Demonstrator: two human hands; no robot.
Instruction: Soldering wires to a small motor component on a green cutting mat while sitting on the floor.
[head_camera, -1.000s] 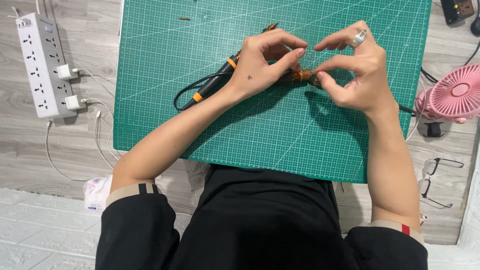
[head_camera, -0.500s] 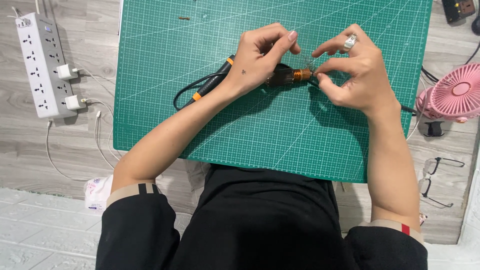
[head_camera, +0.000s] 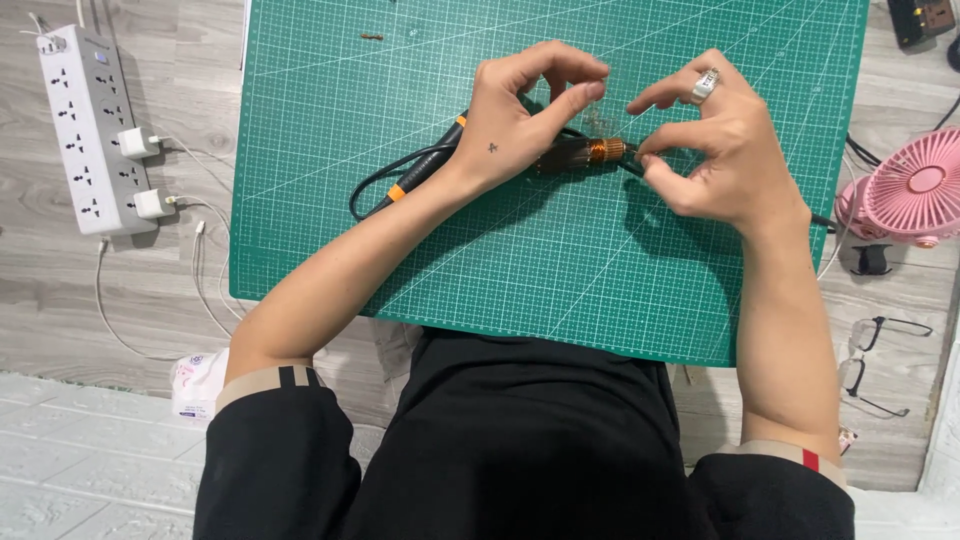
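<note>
Lying between both hands' fingers (head_camera: 575, 100): copper-wound rotor (head_camera: 585, 154)

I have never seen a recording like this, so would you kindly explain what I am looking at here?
No machine: one camera on a person's head looks down at their two bare hands. The left hand and the right hand, which wears a ring, pinch a small part wound with copper wire over a green cutting mat. A black tool with orange bands lies under the left hand. Beside the mat are a white power strip, a pink fan and glasses.
</note>
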